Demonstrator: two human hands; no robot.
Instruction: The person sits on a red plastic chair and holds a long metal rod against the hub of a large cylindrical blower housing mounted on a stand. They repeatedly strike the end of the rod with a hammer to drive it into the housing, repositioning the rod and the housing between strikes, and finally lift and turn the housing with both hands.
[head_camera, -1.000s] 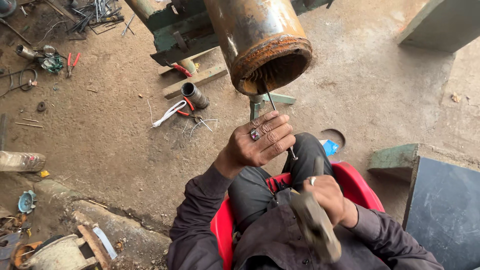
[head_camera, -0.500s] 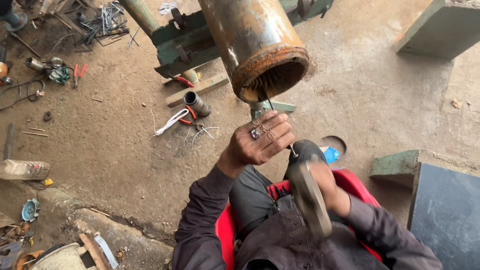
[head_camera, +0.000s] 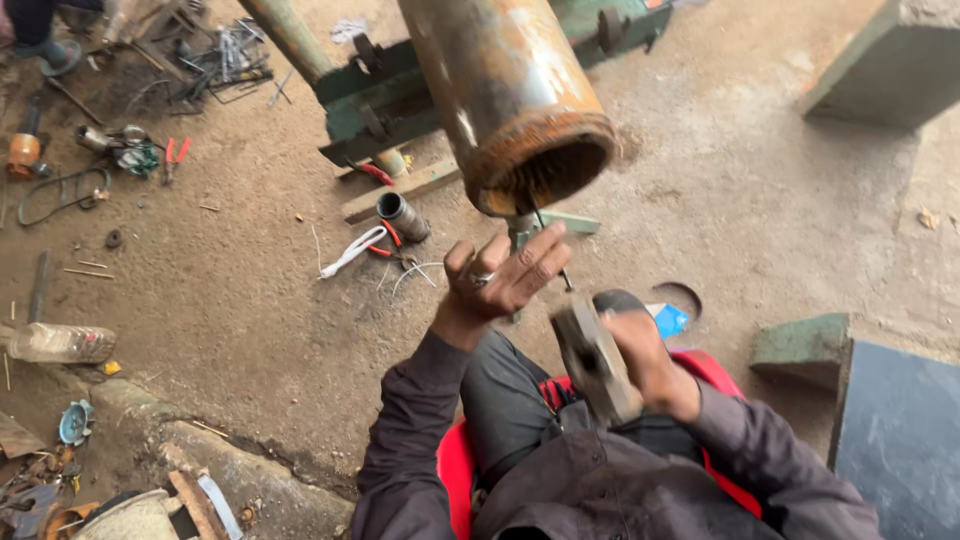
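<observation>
**A:** Head view: take the rusty pipe (head_camera: 510, 95) as reference. Where does each hand stand?

**B:** The left hand (head_camera: 500, 280) is just below the pipe's open mouth, fingers (head_camera: 535, 262) spread and only loosely curled beside a thin metal rod (head_camera: 552, 248) that runs down from the lower rim. Whether the fingers actually pinch the rod cannot be told; it looks more steadied than gripped. The right hand (head_camera: 645, 355) is lower and further from the mouth, fingers wrapped fully round a hammer (head_camera: 595, 362) with its blurred head toward the rod.

**A:** What else lies around the pipe?

**B:** A green frame (head_camera: 400, 95) carries it. Left of the mouth, on the dirt floor (head_camera: 250, 290), lie a short dark tube (head_camera: 403, 216) and red-handled pliers (head_camera: 385, 240). Below and right of the mouth is a blue scrap (head_camera: 668, 320). The person sits on a red seat (head_camera: 715, 375).

**A:** How is the striking step best performed?

**B:** In my judgement:
1. Keep the rod's tip seated on the rim before each blow
2. Hold the rod low on its shank, fingertips clear of the struck end
3. Strike square along the rod's axis; a glancing blow may skid toward the left hand
4. Use short, controlled blows
</observation>
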